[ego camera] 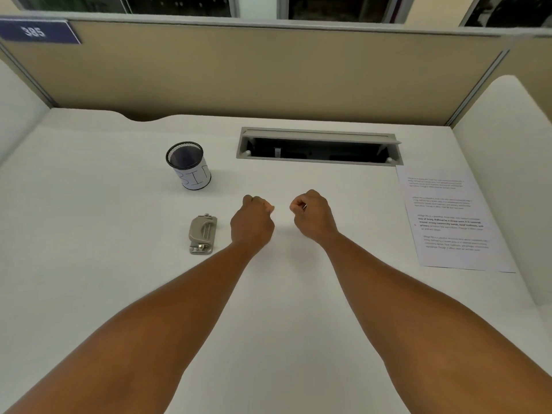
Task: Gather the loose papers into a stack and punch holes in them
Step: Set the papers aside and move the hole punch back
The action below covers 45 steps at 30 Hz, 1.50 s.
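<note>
Head view, white desk (pixel 89 234) in a cubicle w/ tan partition (pixel 268 70) at the back.

L hand (pixel 252 219): over desk centre, fingers curled into a loose fist, nothing visibly held. R hand (pixel 312 216): just beside it, apart by a small gap, also curled into a fist; thumb laid against the index finger. Small pale glint at the R fingers, too small to tell what it is. Whether the fists rest on the desk or hover above it: can't tell. Both forearms bare, running in from the bottom edge.

Papers (pixel 448 216): printed sheets lying flat at the desk's R side, near the R side panel, well apart from both hands. Several text paragraphs visible on the top sheet; a second edge peeks out at the lower R corner, so more than one sheet, roughly overlapped, not squared. Exact count: can't tell.

Hole punch (pixel 202 234): grey metal, small, on the desk just L of the L hand, not touching it. Lever side up, long axis running front-to-back.

Mesh pen cup (pixel 188 165): black wire mesh w/ a white paper wrap bearing handwritten letters, upright, behind the punch twd the partition. Inside looks dark; contents not discernible.

Cable tray opening (pixel 319 147): rectangular grey-framed slot in the desk, lid tilted open, behind the hands.

Blue sign reading 385 (pixel 35 32) at top L on the partition.
</note>
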{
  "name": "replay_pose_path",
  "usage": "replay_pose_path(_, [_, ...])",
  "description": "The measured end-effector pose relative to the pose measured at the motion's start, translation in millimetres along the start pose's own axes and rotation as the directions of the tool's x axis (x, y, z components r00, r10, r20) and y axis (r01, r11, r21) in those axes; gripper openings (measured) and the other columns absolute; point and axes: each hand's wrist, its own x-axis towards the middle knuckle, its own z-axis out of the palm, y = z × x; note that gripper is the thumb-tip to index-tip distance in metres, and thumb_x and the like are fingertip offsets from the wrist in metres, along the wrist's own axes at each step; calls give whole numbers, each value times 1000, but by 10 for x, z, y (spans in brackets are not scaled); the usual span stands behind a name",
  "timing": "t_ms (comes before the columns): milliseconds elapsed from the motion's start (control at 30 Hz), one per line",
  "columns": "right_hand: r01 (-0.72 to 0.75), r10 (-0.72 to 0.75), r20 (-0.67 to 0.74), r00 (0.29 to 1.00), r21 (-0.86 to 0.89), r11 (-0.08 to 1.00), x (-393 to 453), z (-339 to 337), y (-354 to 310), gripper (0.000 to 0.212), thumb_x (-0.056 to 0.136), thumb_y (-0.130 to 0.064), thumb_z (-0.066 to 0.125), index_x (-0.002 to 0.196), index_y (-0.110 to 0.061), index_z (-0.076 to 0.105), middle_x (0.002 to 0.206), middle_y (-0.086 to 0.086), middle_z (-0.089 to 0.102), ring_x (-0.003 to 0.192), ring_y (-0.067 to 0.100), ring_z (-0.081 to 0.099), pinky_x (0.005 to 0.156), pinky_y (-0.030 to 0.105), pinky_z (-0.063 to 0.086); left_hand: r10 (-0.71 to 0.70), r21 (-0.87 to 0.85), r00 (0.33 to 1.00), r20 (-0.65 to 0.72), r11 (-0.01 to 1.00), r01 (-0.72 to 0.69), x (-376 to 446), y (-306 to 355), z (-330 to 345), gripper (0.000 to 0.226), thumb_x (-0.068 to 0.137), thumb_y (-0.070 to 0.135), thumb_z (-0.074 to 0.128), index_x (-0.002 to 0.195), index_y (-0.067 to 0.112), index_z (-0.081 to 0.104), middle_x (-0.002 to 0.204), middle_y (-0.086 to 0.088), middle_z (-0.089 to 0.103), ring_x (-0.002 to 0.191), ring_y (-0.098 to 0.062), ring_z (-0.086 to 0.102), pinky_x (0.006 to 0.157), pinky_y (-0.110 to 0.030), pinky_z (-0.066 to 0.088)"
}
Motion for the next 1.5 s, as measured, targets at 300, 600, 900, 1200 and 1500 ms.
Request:
replay_pose_path(300, [95, -95, 27, 995, 21, 995, 441, 277, -571, 10, 90, -6, 57, 86, -12, 65, 97, 3, 58, 82, 15, 56, 65, 16, 41, -50, -5, 992, -114, 999, 50, 418, -256, -486, 19, 91, 9, 54, 106, 16, 63, 113, -2, 54, 73, -20, 54, 65, -31, 43])
replay_pose_path(600, [190, -196, 82, 977, 73, 979, 866, 643, -1182, 15, 89, -8, 57, 77, -15, 63, 95, 3, 58, 81, 14, 55, 67, 22, 40, -122, -66, 973, -196, 992, 111, 848, -586, -917, 19, 92, 12, 50, 97, 19, 67, 114, -1, 56, 76, -25, 60, 65, -36, 47])
replay_pose_path(900, [223, -235, 134, 963, 101, 970, 1335, 954, -1596, 14, 90, -12, 56, 86, -11, 69, 103, 6, 61, 89, 18, 57, 70, 22, 39, -223, -108, 930, -292, 974, 200, 1409, -867, -1151, 22, 97, 24, 48, 101, 14, 67, 114, -10, 59, 82, -26, 60, 70, -33, 49])
replay_pose_path(1200, [289, -282, 237, 930, 5, 957, 1647, 1263, -1786, 17, 90, -14, 56, 96, -11, 72, 105, 8, 60, 90, 19, 54, 62, 18, 36, -208, -71, 954, -217, 978, 197, 1667, -1260, -1238, 22, 95, 31, 53, 90, 22, 73, 100, -6, 67, 80, -27, 62, 64, -32, 48])
replay_pose_path(1500, [301, -270, 252, 929, -93, 949, 1718, 1370, -1783, 8, 85, -22, 66, 85, -22, 74, 96, -2, 63, 86, 18, 58, 61, 24, 36, -183, -91, 952, -247, 982, 165, 1619, -1332, -1246, 8, 85, 31, 68, 80, 29, 74, 76, 11, 63, 70, -12, 58, 52, -18, 35])
